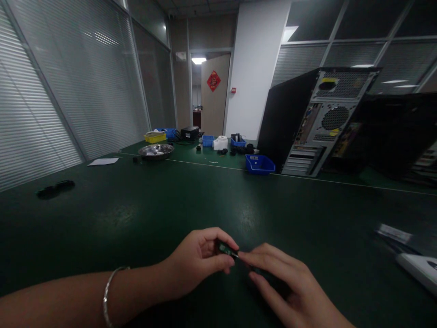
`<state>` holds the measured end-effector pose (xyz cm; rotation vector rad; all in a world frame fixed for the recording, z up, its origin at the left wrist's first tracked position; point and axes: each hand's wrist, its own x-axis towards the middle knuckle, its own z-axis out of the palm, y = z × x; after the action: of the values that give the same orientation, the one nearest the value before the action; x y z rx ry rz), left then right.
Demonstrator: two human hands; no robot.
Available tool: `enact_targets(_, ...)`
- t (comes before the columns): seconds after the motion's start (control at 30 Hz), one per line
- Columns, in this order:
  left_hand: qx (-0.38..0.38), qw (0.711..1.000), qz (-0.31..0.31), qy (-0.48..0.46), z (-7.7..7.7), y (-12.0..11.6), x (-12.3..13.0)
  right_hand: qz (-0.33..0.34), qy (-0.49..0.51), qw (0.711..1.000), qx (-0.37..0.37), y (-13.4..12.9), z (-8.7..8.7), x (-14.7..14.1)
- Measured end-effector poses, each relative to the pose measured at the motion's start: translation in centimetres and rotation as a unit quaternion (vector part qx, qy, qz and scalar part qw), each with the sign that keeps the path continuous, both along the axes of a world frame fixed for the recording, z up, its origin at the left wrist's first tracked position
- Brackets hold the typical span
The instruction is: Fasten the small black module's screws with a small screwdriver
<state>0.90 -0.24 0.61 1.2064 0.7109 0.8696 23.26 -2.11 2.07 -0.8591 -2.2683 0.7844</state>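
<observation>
At the far left of the green tabletop (177, 196), a dark object (56, 189) lies well apart from both hands, with a sheet of white paper (103, 161) behind it and a shallow metal bowl (156, 151) farther back.

Toward the middle, the left hand (195, 256), with a bracelet (106, 296) on its wrist, curls around a small green circuit board (225, 248). Its thumb lies along the near side and its forefinger arches over the far side, so the board seems pinched between them, the other fingers folded in behind. The board sits at the right of this hand, its long axis sloping from upper left to lower right, so that one end faces the other hand.

At that end shows a thin, pale metal piece (235, 255); whether it belongs to the board or to something else is too small to tell.

Just to its right is the right hand (290, 275), its forefinger reaching left to the metal piece, seemingly touching it. The thumb sits below, a little apart from the forefinger; the space between is dark, and I cannot tell whether a slim object is gripped there.

Well to the right, a white device (418, 273) lies at the edge of view.
</observation>
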Motion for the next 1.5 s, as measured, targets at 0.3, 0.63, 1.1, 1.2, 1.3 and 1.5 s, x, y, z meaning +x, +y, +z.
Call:
enact_targets(0.3, 0.18, 0.971, 0.061, 0.146, -0.3, -0.3, -0.5, 0.013, -0.001, 1.0, 0.004, 0.1, 0.0, 0.0)
enact_targets(0.63, 0.077, 0.996, 0.046, -0.014, 0.5, -0.7, 0.3, 0.035, 0.066, 0.997, 0.033, -0.1, 0.3, -0.3)
enact_targets(1.1, 0.056, 0.995, 0.015, -0.078, 0.3, -0.6, 0.6, -0.007, 0.072, 0.995, 0.064, -0.4, 0.6, -0.4)
enact_targets(1.2, 0.023, 0.997, 0.007, -0.077, 0.3, -0.8, 0.6, 0.004, 0.081, 0.995, 0.062, -0.3, 0.4, -0.4)
enact_targets(1.3, 0.026, 0.998, 0.013, -0.06, 0.2, -0.8, 0.5, 0.042, 0.084, 0.995, 0.042, 0.0, 0.0, -0.3)
enact_targets(1.5, 0.036, 0.998, 0.036, -0.022, 0.4, -0.7, 0.3, 0.063, 0.068, 0.995, 0.046, 0.6, -0.8, -0.2)
